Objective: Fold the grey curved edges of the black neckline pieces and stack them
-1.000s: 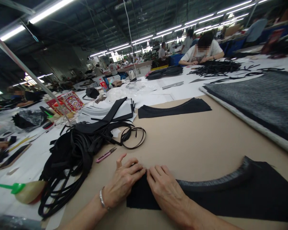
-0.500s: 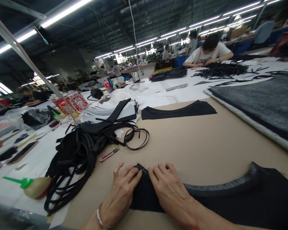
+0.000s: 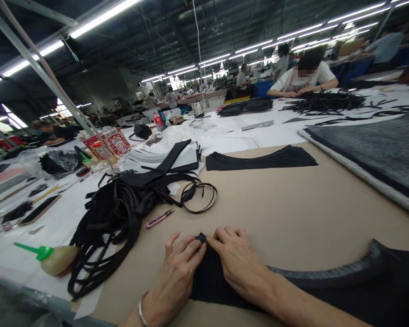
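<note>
A black fabric piece (image 3: 347, 290) with a curved, folded-over grey edge lies across the front of the brown board. At its narrow left end my left hand (image 3: 182, 268) bends its fingers onto the top corner, thumb side raised. Close beside it, my right hand (image 3: 236, 261) pinches the same edge, fingertips nearly touching the left ones. A small bit of folded corner shows between the fingertips; what lies under them is hidden. Pink thread snips (image 3: 160, 219) rest on the board beyond my left hand.
A heap of black straps (image 3: 105, 227) and a glue bottle with a green nozzle (image 3: 56, 260) lie to the left. Another black curved piece (image 3: 259, 160) lies farther back. Thick grey fabric (image 3: 378, 145) covers the right side. A co-worker (image 3: 305, 77) leans over black strips (image 3: 327, 102).
The whole view has shifted slightly rightward. My right hand's fingers have moved closer to the left ones and are more bunched at the fabric's corner.
</note>
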A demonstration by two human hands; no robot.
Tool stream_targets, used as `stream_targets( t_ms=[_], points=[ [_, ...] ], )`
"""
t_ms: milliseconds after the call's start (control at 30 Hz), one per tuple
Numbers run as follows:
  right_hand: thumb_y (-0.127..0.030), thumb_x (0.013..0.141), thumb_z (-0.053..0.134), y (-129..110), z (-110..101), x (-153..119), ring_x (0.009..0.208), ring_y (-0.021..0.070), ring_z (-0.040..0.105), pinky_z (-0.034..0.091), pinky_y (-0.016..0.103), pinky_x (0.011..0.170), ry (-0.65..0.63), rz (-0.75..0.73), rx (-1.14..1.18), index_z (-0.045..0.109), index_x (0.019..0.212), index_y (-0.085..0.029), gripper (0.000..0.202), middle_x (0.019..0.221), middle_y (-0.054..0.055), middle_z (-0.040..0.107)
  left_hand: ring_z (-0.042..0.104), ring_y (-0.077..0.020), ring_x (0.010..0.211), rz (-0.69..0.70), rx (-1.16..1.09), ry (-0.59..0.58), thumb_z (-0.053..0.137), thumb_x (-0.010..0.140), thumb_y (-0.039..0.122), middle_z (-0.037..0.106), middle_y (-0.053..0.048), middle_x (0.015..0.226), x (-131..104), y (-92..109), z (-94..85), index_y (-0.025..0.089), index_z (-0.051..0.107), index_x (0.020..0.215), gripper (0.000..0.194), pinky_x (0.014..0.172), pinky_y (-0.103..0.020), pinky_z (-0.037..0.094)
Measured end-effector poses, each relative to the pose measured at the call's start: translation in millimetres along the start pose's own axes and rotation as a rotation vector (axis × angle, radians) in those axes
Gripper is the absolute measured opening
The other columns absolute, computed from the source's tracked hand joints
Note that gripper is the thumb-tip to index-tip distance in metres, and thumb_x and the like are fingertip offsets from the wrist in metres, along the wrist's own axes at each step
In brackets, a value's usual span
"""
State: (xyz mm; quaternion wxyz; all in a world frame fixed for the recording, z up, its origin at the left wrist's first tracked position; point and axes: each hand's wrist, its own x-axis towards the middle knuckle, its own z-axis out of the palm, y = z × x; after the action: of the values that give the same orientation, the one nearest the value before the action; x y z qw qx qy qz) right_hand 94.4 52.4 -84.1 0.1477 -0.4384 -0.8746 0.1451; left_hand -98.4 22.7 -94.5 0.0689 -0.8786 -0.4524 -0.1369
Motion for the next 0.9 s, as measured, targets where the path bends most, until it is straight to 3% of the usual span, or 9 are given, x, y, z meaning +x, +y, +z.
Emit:
stream_targets(
  t_ms=[367,600,900],
  points=[
    [-0.006,0.084,0.04,6.2,-0.8,3.2,0.093,0.0185,0.046,0.029,0.032,0.079,-0.007,-0.042,-0.008,0.053,0.12,-0.024,0.043,0.103,0.004,0.056,0.051,-0.0174,0.111,-0.012,-0.027,0.002,0.038,0.082,0.001,0.066,-0.002,0.112,0.5,0.7,-0.4,0.025,0.054,0.125,0.052,0.108,-0.039,0.013],
    [-0.004,0.08,0.039,9.0,-4.8,8.0,0.093,0.0185,0.047,0.029,0.032,0.076,-0.031,-0.065,0.029,0.057,0.112,-0.023,0.041,0.102,0.005,0.056,0.051,-0.0173,0.11,-0.025,-0.049,0.01,0.04,0.082,0.001,0.065,-0.002,0.113,-0.9,0.7,0.6,0.024,0.054,0.124,0.05,0.107,-0.039,0.012],
    [-0.008,0.081,0.041,9.4,-3.5,14.5,0.093,0.0208,0.047,0.028,0.035,0.076,-0.075,-0.121,-0.032,0.052,0.12,-0.023,0.044,0.104,0.006,0.055,0.05,-0.0171,0.112,-0.031,-0.1,-0.034,0.038,0.087,0.003,0.064,-0.002,0.114,-0.7,0.4,-0.6,0.023,0.052,0.127,0.047,0.107,-0.039,0.009]
  ],
)
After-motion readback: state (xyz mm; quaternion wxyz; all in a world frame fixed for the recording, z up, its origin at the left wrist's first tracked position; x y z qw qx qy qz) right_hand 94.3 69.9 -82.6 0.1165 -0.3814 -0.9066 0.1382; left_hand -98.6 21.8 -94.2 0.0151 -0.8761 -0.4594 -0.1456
